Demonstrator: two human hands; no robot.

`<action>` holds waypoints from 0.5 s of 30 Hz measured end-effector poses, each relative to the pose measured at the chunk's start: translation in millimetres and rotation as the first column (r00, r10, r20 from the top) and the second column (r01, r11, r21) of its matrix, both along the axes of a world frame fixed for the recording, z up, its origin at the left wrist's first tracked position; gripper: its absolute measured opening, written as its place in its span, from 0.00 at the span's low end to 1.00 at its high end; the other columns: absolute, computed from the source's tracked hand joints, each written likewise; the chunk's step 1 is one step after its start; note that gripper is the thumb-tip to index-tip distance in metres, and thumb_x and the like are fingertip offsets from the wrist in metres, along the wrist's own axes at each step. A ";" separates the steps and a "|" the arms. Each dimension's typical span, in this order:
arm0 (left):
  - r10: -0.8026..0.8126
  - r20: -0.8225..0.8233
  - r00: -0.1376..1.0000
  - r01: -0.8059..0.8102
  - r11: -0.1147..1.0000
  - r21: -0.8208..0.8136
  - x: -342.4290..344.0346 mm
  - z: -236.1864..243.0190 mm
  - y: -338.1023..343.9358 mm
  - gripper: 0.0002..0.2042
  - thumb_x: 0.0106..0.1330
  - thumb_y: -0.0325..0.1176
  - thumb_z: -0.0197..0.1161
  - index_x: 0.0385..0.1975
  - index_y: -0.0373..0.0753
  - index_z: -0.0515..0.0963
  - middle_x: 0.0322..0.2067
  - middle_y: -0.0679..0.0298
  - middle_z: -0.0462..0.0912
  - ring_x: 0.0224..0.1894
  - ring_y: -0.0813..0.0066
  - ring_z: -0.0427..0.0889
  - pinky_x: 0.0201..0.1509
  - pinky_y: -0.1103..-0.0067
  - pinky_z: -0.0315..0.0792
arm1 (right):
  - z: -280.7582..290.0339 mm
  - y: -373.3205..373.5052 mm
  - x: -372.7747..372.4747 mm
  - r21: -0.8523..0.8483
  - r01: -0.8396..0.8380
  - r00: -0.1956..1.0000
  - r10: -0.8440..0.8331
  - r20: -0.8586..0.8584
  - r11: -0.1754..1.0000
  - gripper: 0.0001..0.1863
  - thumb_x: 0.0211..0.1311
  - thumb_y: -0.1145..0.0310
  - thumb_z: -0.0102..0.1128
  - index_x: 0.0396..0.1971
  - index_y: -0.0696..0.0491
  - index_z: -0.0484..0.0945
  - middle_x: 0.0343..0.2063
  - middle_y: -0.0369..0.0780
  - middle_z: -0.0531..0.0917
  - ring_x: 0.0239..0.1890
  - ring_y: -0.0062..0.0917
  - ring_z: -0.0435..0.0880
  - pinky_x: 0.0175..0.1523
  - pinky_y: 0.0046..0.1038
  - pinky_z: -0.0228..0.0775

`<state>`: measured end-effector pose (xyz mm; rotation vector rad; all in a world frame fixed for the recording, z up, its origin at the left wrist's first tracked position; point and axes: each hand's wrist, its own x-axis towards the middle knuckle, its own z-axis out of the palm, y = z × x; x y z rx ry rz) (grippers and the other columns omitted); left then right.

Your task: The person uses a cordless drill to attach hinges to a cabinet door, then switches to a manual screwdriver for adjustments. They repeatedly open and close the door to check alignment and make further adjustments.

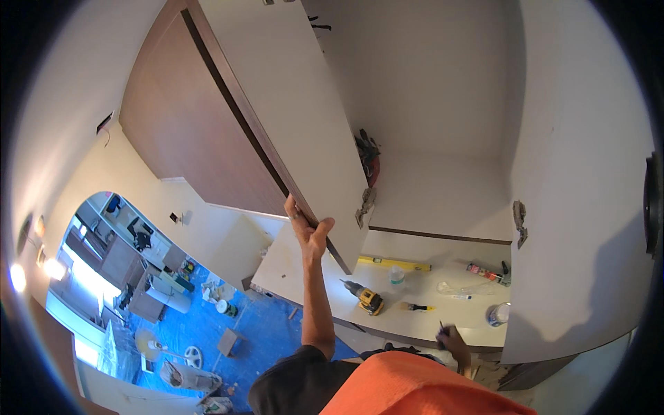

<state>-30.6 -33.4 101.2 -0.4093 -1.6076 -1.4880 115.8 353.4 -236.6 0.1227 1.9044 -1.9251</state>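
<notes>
My raised left hand (309, 232) grips the lower free edge of a cabinet door (294, 117), thumb on the pale inner face and fingers round the wood-toned edge. The door stands swung out to the left, with a metal hinge (364, 207) near its lower corner. Low at the right, my right hand (454, 342) is closed round a slim dark tool (441, 326); its kind is too small to tell. Behind the door opens the white cabinet interior (443, 187). A dark and red object (369, 155), partly hidden by the door, sits inside it.
Below, a white counter (353, 319) holds a yellow drill (364, 297), paintbrush (417, 307), yellow spirit level (394, 263), clear cup (396, 275), red tube (484, 272) and tub (498, 315). Another open door (588, 187) stands right. Blue sheeting (263, 332) covers the floor, with a box (228, 342).
</notes>
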 end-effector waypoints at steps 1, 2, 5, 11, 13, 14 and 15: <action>-0.001 0.005 1.000 0.001 1.000 -0.001 -0.4 0.1 -0.1 0.43 0.46 0.22 0.61 0.69 0.42 0.56 0.52 0.61 0.69 0.55 0.68 0.70 0.61 0.70 0.67 | 35.8 -25.3 -29.5 0.035 -0.059 0.994 0.062 -0.086 0.998 0.14 0.65 0.70 0.62 0.45 0.59 0.70 0.28 0.38 0.77 0.26 0.21 0.78 0.32 0.26 0.73; -0.032 -0.008 0.999 0.032 0.999 0.017 -0.6 0.0 0.2 0.43 0.47 0.22 0.61 0.69 0.43 0.56 0.52 0.61 0.69 0.55 0.68 0.70 0.61 0.70 0.67 | 78.5 -45.2 -55.1 -0.074 -0.129 0.952 0.103 -0.290 0.989 0.14 0.66 0.69 0.62 0.46 0.58 0.70 0.27 0.36 0.76 0.27 0.20 0.76 0.35 0.25 0.72; -0.076 -0.043 0.996 0.078 0.997 0.030 0.6 2.0 1.9 0.42 0.48 0.21 0.61 0.69 0.43 0.56 0.52 0.61 0.69 0.54 0.69 0.70 0.61 0.70 0.66 | 227.6 -80.7 -128.6 -0.109 -0.127 0.778 0.031 -0.628 0.986 0.12 0.66 0.68 0.62 0.46 0.56 0.79 0.29 0.35 0.80 0.31 0.17 0.78 0.38 0.23 0.72; 0.062 -0.005 0.998 -0.062 0.997 -0.033 6.0 6.7 9.5 0.37 0.57 0.23 0.62 0.68 0.42 0.56 0.52 0.60 0.69 0.55 0.69 0.69 0.62 0.70 0.64 | 518.8 -112.3 -238.4 0.002 0.204 0.076 -0.014 -0.997 0.979 0.24 0.72 0.55 0.57 0.57 0.54 0.65 0.43 0.47 0.83 0.43 0.38 0.84 0.50 0.40 0.74; 0.179 -0.038 0.983 -0.183 0.976 -0.122 3.7 6.9 11.6 0.33 0.65 0.29 0.65 0.68 0.41 0.56 0.52 0.58 0.69 0.55 0.68 0.69 0.62 0.69 0.64 | 596.6 -133.2 -269.6 -0.072 0.233 -0.079 -0.055 -0.995 0.970 0.21 0.71 0.57 0.59 0.56 0.51 0.69 0.37 0.38 0.77 0.37 0.23 0.77 0.46 0.28 0.70; 0.206 -0.025 0.978 -0.208 0.971 -0.118 2.8 5.9 12.4 0.32 0.66 0.30 0.65 0.67 0.41 0.56 0.52 0.58 0.69 0.55 0.68 0.69 0.62 0.69 0.64 | 631.3 -133.1 -282.8 -0.044 0.226 -0.113 -0.018 -0.993 0.973 0.22 0.68 0.60 0.62 0.56 0.56 0.73 0.44 0.44 0.79 0.45 0.30 0.79 0.51 0.32 0.72; 0.233 -0.014 0.972 -0.233 0.966 -0.113 0.9 5.4 13.2 0.31 0.67 0.32 0.66 0.67 0.40 0.56 0.52 0.57 0.69 0.56 0.68 0.69 0.62 0.69 0.64 | 660.6 -135.2 -293.9 -0.016 0.219 -0.149 0.017 -0.989 0.976 0.24 0.64 0.63 0.65 0.56 0.61 0.76 0.50 0.51 0.81 0.52 0.37 0.81 0.56 0.36 0.74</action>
